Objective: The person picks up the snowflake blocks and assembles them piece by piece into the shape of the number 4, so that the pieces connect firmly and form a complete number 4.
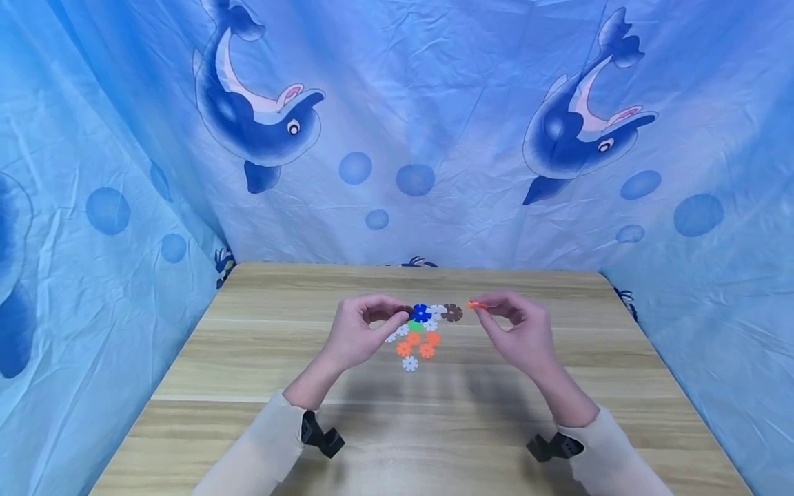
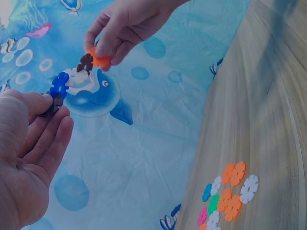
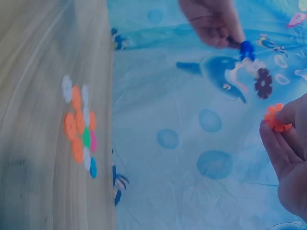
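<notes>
My left hand (image 1: 356,334) pinches a dark brown notched plastic disc (image 2: 53,103) at one end of a short joined chain. From it the chain runs through a blue disc (image 1: 421,313) and a white part (image 2: 78,75) to another brown disc (image 3: 264,83) at the free end. Between thumb and fingers, my right hand (image 1: 521,334) holds an orange notched disc (image 3: 277,117). In the right wrist view a gap separates this orange disc from the chain's brown end. Both hands are raised over the table, and fingers partly cover the discs they pinch.
Loose flower-shaped discs lie grouped on the wooden table (image 1: 434,441): several orange discs (image 2: 230,208), several white discs (image 1: 410,364), a green one (image 2: 213,204), a pink one (image 2: 202,216) and a blue one (image 3: 93,167). A dolphin-printed blue curtain (image 1: 434,227) stands behind the table.
</notes>
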Demonstrator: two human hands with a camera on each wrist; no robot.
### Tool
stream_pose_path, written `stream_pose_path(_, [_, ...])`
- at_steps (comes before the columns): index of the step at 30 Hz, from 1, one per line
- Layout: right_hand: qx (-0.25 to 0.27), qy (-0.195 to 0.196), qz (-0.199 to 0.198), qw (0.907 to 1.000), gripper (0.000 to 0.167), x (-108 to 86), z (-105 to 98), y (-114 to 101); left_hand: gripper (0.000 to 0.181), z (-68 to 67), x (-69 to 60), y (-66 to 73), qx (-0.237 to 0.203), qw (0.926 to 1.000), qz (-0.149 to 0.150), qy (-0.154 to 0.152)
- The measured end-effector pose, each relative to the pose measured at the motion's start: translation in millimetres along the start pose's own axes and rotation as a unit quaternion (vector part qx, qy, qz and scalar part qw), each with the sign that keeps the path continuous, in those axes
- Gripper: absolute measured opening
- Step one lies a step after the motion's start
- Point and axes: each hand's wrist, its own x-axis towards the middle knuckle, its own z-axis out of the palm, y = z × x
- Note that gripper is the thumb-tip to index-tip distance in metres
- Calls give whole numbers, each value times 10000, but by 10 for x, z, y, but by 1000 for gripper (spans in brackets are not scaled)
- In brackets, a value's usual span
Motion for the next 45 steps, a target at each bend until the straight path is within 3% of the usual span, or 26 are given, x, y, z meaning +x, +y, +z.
stream_pose_path(7, [551, -255, 502, 9969, 21, 11, -5, -103, 9, -2, 5, 2, -57, 10000, 36, 26])
stream_pose_path(14, [855, -204, 602, 9943, 22, 2, 14, -89, 9, 6, 5, -1, -102, 9999, 81, 36])
stream_pose_path(21, [1701, -27, 621, 9835, 22, -3, 35, -83, 10, 3, 4, -5, -130, 9999, 80, 27])
stream_pose_path(25, [1893, -38, 540, 9804, 22, 3, 39, -79, 9, 2, 3, -14, -132, 9999, 54, 34])
stream_pose_path(35, [2048, -135, 522, 9773, 22, 5, 41, -68, 11, 5, -2, -13, -214, 9998, 31, 57])
stream_pose_path(42, [1694, -265, 805, 9819, 21, 7, 32, -85, 11, 12, 2, -17, -203, 9998, -84, -10])
stream_pose_path(45, [1787, -294, 767, 9805, 19, 3, 32, -81, 10, 13, 4, -27, -184, 9998, -103, 4])
